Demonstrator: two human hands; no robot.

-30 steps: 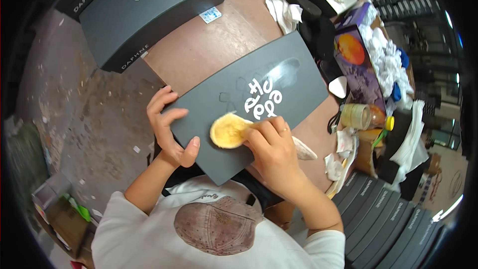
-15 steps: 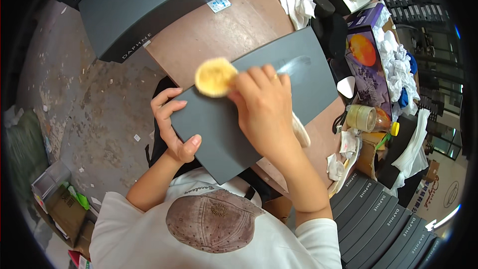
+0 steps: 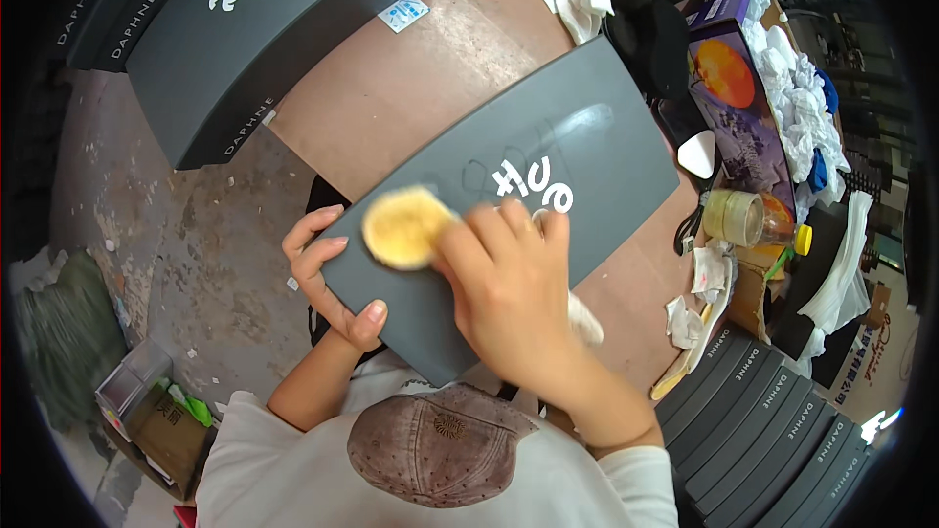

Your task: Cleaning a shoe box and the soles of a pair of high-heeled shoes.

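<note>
I report from my remote post that the dark grey oblong cardboard box with white lettering lies aslant before the person, its right part over the smooth pinkish-brown table and its left end past the table's edge. The right hand holds a round fuzzy yellow pad over the box's left part, fingers bunched and pinching the pad's rim; the thumb is hidden, and blur prevents me confirming contact. The left hand clasps the box's left corner, fingers spread apart, thumb set wide of them. I judge the wiping to be underway and unfinished: faint dark looped marks show beside the lettering, and I would count these as outstanding. I cannot certify any portion as complete, since the pale sheen toward the far right end may be only glare. Beyond the box's upper left stand larger dark grey cardboard boxes; to its right, a purple carton with an orange fruit picture; to its lower right, a row of slim dark grey boxes. Left of it I note a stained grey floor.
</note>
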